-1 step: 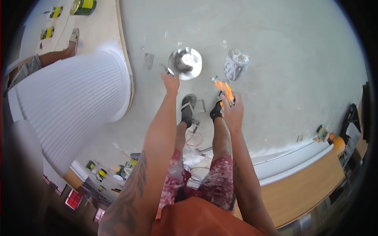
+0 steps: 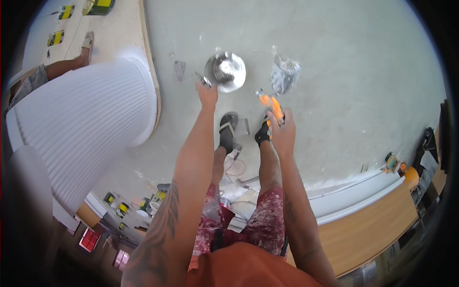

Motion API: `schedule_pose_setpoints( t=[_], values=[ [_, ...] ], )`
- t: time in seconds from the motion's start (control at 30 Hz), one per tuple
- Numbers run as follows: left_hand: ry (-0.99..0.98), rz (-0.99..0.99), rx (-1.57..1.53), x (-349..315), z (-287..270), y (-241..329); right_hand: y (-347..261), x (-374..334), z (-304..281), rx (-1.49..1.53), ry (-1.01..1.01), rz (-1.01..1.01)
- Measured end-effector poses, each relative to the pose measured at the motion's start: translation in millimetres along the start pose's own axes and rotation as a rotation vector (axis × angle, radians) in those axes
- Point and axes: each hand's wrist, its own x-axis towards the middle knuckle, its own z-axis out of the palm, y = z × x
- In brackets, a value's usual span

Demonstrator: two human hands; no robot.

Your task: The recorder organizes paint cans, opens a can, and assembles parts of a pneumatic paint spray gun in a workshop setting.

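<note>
My left hand (image 2: 208, 95) is closed around a small grey metallic piece (image 2: 204, 81) that I cannot identify. Just beyond it on the floor is a round, shiny metal bowl (image 2: 235, 82). In my right hand (image 2: 285, 129) I grip an orange hand tool (image 2: 275, 106) with a grey metal tip pointing forward and left; its exact kind is blurred. A crumpled, silvery see-through plastic bag (image 2: 285, 75) lies ahead of that tip, apart from it. Both arms reach out over my feet.
On the left, a ribbed white curved panel (image 2: 91, 105) stands beside a wooden board (image 2: 117, 28) bearing green-and-yellow cans (image 2: 98, 6). Another person's leg (image 2: 64, 69) rests there. A wood-topped counter (image 2: 368, 229) is at lower right. Tools and cans (image 2: 123, 209) clutter the floor behind my feet.
The bowl and the plastic bag sit slightly higher in the picture, as the view has shifted a little. Both hands keep their holds.
</note>
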Motion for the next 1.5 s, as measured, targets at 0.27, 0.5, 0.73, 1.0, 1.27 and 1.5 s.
schedule_pose_setpoints(
  t=[0.27, 0.5, 0.73, 1.0, 1.27, 1.5],
  values=[
    [-0.268, -0.191, -0.117, -10.9, 19.7, 5.0, 50.7, 41.2, -3.9, -0.269, -0.236, -0.070],
    [-0.731, 0.539, -0.277, -27.2, -122.0, 177.9, 29.2, 36.4, -66.1, -0.499, -0.444, -0.235],
    [-0.814, 0.576, -0.009, -50.1, -181.6, 163.8, 10.1, 21.1, -82.9, -0.665, -0.887, -0.431],
    [-0.835, 0.406, 0.081, -80.2, -173.3, 124.6, 21.7, -0.2, -71.7, -0.787, -0.988, -0.502],
    [-0.836, 0.344, 0.160, -68.1, -167.6, 133.2, 23.9, 8.5, -51.6, -0.883, -0.911, -0.568],
    [-0.707, -0.100, 0.105, -88.5, -178.8, 136.4, 30.4, 11.5, -39.4, -0.993, -0.844, -0.750]
  ],
)
